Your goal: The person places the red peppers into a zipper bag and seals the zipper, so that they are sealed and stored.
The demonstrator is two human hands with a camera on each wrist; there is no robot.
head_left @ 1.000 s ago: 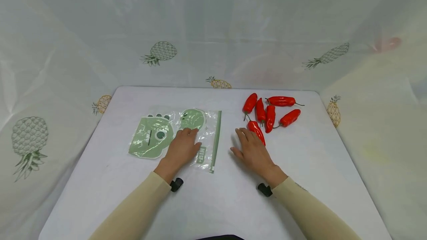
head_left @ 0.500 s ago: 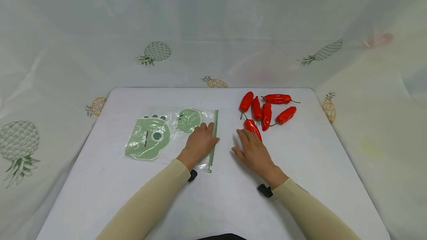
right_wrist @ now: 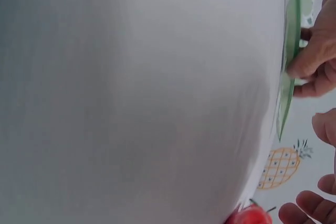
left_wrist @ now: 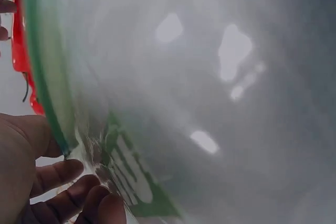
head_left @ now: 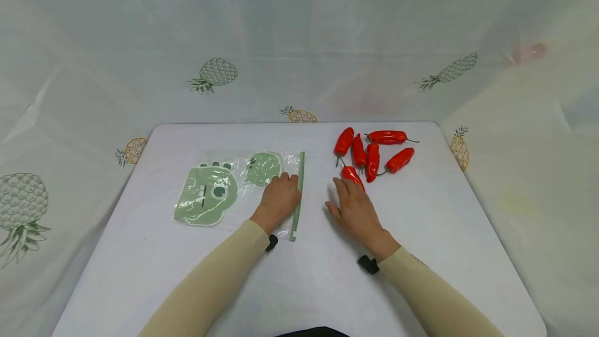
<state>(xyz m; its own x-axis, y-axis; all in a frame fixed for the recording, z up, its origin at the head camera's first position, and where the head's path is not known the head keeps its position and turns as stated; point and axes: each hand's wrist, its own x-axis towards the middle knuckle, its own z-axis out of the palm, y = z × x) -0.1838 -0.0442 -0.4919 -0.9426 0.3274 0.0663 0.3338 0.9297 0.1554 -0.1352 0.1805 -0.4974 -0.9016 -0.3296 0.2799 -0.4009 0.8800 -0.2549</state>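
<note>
My left hand (head_left: 280,202) pinches the green zip edge (head_left: 302,166) of a clear zip bag (head_left: 241,209) lying flat on the table. Its thumb and fingers (left_wrist: 65,169) meet at that edge in the left wrist view. A green dinosaur head (head_left: 206,196) and a round green figure (head_left: 263,168) are printed on the bag. To the right, my right hand (head_left: 356,217) stays low over the table, fingers relaxed and holding nothing. Its fingertips overlap the nearest red chili pepper (head_left: 351,173) in the head view; the pepper's lower end is hidden behind them.
Several more red chili peppers (head_left: 372,163) lie grouped at the back right of the white table (head_left: 323,285). A whitish curtain (head_left: 327,56) printed with pineapples hangs along the far edge and both sides.
My left hand has moved right from the middle of the bag to its green zip edge and now pinches it. The right hand has stayed almost in place.
</note>
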